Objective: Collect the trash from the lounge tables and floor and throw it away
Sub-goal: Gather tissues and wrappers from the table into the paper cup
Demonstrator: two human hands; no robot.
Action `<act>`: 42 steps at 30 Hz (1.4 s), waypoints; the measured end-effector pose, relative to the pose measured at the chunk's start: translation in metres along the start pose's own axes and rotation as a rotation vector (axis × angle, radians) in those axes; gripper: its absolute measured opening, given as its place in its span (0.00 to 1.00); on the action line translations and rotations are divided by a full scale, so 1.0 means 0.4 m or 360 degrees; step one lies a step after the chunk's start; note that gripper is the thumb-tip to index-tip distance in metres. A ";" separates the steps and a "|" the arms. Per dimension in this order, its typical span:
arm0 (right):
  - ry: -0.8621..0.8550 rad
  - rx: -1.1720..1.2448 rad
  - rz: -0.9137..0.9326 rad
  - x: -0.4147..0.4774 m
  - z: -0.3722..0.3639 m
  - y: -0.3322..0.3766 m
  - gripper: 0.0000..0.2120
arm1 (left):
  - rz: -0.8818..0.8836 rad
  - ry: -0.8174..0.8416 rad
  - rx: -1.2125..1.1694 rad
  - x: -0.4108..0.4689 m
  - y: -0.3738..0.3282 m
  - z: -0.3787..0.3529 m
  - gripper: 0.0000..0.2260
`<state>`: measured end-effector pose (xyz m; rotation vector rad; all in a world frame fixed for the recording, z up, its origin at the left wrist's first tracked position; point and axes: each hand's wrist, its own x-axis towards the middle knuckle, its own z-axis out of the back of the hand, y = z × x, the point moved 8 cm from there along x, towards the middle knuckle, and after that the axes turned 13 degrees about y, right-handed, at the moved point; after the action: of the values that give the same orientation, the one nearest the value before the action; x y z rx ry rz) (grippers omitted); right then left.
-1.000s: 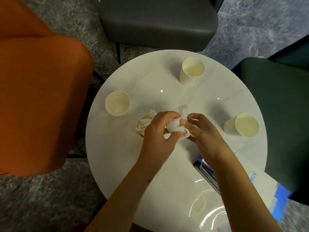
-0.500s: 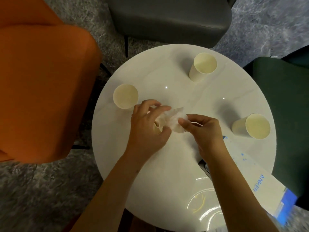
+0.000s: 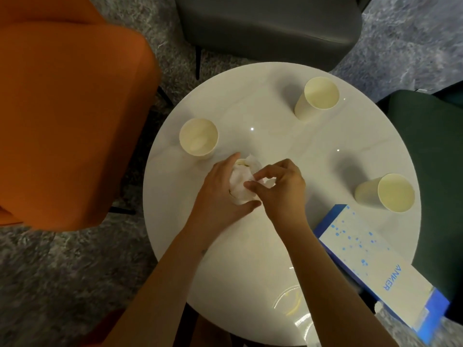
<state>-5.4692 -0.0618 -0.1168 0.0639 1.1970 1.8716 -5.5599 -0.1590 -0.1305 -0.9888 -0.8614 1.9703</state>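
Observation:
A crumpled white tissue (image 3: 241,182) sits in the middle of the round white table (image 3: 288,146), wrapped over something small and yellowish. My left hand (image 3: 220,194) cups the bundle from the left, fingers curled round it. My right hand (image 3: 280,186) pinches the tissue's right side with thumb and forefinger. Three cream paper cups stand on the table: a left cup (image 3: 198,137), a far cup (image 3: 318,96) and a right cup (image 3: 390,192).
A white and blue box (image 3: 375,266) overhangs the table's near right edge. An orange chair (image 3: 67,116) stands left, a grey chair (image 3: 270,23) beyond the table, a dark green chair (image 3: 436,151) right. Grey carpet (image 3: 62,284) surrounds them.
Both hands have gathered the tissue tighter over the small yellowish thing. The left hand shifted from above the bundle to cupping its left side, and my view moved.

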 end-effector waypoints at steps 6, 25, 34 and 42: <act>0.0097 -0.0154 -0.0097 0.047 -0.027 -0.016 0.22 | 0.0012 0.0066 0.0095 0.039 0.008 -0.024 0.28; 0.0366 0.1028 0.0136 0.070 0.056 0.056 0.12 | -0.0075 -0.0242 0.0461 0.013 -0.095 0.163 0.33; 0.0589 -0.0059 0.0249 0.181 -0.174 0.123 0.47 | -0.0009 -0.0526 0.0499 0.011 -0.066 0.381 0.37; 0.0386 -0.0134 0.0259 0.215 -0.226 0.134 0.34 | 0.0021 -0.0339 0.0158 0.049 -0.003 0.327 0.33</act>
<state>-5.5982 -0.0736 -0.1580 -0.1184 1.3063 2.1169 -5.6790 -0.1714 -0.0742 -0.7392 -0.8638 2.1353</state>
